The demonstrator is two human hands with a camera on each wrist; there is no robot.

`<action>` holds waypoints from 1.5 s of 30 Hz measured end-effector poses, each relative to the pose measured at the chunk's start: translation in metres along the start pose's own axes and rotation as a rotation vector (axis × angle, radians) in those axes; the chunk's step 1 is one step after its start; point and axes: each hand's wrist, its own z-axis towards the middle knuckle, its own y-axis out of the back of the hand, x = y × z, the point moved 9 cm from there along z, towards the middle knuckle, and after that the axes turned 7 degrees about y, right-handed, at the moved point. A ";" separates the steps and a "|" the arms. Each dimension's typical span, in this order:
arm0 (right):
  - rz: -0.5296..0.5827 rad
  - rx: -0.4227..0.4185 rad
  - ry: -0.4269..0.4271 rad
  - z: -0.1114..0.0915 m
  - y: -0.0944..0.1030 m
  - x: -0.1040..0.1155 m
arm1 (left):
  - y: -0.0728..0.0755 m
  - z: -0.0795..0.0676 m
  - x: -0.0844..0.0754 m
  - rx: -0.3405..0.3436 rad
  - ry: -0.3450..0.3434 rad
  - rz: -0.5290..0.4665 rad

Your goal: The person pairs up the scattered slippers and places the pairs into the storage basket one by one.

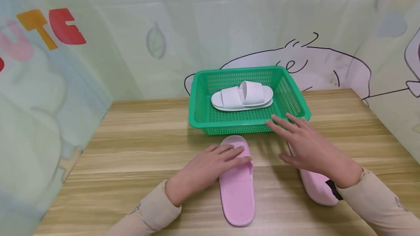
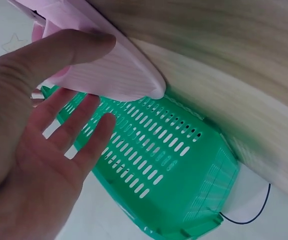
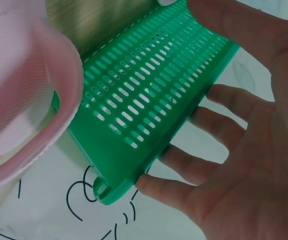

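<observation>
Here's a pink slipper (image 1: 237, 199), flat on the table (image 1: 137, 159), footbed up, its far end just in front of the basket's near side. And over its strap lies the left hand (image 1: 210, 163), fingers loosely extended, thumb apart from them in the left wrist view, nothing pinched; whether skin actually meets strap, the pictures can't settle.

Across to the second pink slipper (image 1: 316, 188), near the table's right side, partly hidden beneath the right hand (image 1: 305, 145) and forearm. That hand is spread wide, thumb out, fingertips right at the near right corner of the green basket (image 1: 229, 124); contact with the rim is too close to call.

Inside the basket, two white slippers (image 1: 231, 97) lie together, straps up, one partly over the other. Pale sleeves (image 1: 159, 207) on both arms, and behind everything, a printed backdrop (image 1: 197, 17) with black line drawing and bright letters (image 1: 67, 26) at left.
</observation>
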 end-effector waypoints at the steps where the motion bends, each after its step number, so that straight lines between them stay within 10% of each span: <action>1: 0.004 0.002 0.000 0.000 0.000 0.000 | 0.000 0.000 0.000 -0.004 -0.002 0.005; 11: 0.024 0.010 -0.003 0.002 0.000 -0.001 | 0.011 -0.003 0.000 -0.035 0.013 -0.012; 28: 0.037 0.003 0.006 0.003 0.001 -0.001 | 0.007 -0.012 0.014 0.113 0.148 -0.092; 45: 0.036 0.009 0.014 0.005 0.002 -0.001 | 0.000 -0.023 0.036 0.041 0.289 -0.110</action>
